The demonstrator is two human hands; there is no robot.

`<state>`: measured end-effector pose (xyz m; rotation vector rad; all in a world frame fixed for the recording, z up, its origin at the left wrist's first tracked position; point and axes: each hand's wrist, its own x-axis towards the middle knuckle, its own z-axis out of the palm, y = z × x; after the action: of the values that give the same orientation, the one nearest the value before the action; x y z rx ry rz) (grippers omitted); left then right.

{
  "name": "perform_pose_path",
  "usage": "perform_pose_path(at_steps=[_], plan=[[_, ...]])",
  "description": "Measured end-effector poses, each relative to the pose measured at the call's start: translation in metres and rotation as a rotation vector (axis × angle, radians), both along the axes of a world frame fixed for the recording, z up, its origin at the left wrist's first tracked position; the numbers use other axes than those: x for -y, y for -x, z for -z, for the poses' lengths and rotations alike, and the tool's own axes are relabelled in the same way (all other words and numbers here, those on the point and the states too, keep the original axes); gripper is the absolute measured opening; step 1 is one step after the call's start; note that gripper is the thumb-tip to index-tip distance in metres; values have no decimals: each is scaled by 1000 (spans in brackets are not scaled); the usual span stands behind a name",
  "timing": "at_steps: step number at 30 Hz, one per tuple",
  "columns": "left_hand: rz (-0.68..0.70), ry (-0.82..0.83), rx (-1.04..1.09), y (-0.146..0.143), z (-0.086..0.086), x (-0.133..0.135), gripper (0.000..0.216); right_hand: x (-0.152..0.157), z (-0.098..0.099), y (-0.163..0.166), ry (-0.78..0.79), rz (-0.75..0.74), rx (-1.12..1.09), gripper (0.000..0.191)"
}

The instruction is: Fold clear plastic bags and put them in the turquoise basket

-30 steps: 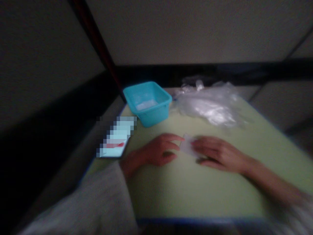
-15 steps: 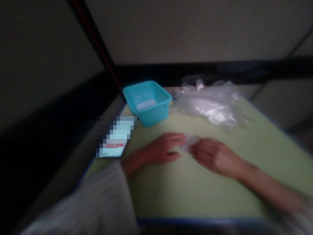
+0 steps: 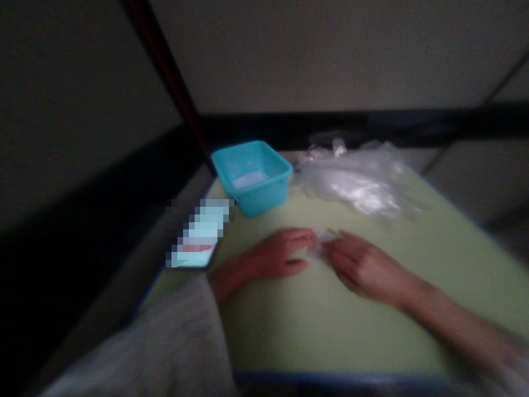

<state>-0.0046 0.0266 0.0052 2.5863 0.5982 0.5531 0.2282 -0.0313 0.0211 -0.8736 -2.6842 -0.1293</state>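
My left hand (image 3: 278,255) and my right hand (image 3: 361,266) meet over the middle of a pale green table (image 3: 314,325). Between their fingertips is a small clear plastic piece (image 3: 321,245), blurred, and both hands are pinched on it. The left arm wears a light grey sleeve. The right forearm is bare and runs off to the lower right.
A turquoise plastic tub (image 3: 253,175) stands at the table's far left, something white inside. A heap of clear plastic bags (image 3: 359,179) lies at the far right. A lit phone (image 3: 198,234) rests at the left edge. A dark wall band runs behind.
The clear piece has crumpled smaller between the fingertips. My right hand has drawn slightly closer to the left. The view has shifted a little.
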Motion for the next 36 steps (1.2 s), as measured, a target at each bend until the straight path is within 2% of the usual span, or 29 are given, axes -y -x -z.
perform_pose_path(at_steps=[7,11,15,18,21,24,25,28,30,32,33,36], plan=[[-28,-3,10,-1,4,-2,45,-5,7,-2,-11,50,-117,23],[-52,45,143,-4,4,-1,36,-2,3,0,229,118,-388,19],[-203,263,343,-16,-1,8,14,-3,-1,4,490,281,-709,17],[-349,520,399,-26,-2,17,16,-8,0,5,626,343,-881,21],[-398,768,501,-32,-1,23,17,-11,1,5,685,328,-1034,15],[-426,915,565,-32,0,24,18,-9,2,7,686,252,-1105,37],[-438,941,584,-32,0,25,18,-8,3,8,659,232,-1103,38],[-468,977,616,-31,0,26,17,-6,6,10,578,230,-1066,22],[-474,976,608,-33,-1,27,17,-6,9,11,592,257,-1047,16],[-465,972,630,-35,-1,30,15,-7,11,12,647,289,-1049,18],[-458,964,666,-36,-2,32,18,-7,11,11,675,304,-1051,20],[-423,873,773,-36,-1,36,48,-9,11,9,735,339,-1030,25]])
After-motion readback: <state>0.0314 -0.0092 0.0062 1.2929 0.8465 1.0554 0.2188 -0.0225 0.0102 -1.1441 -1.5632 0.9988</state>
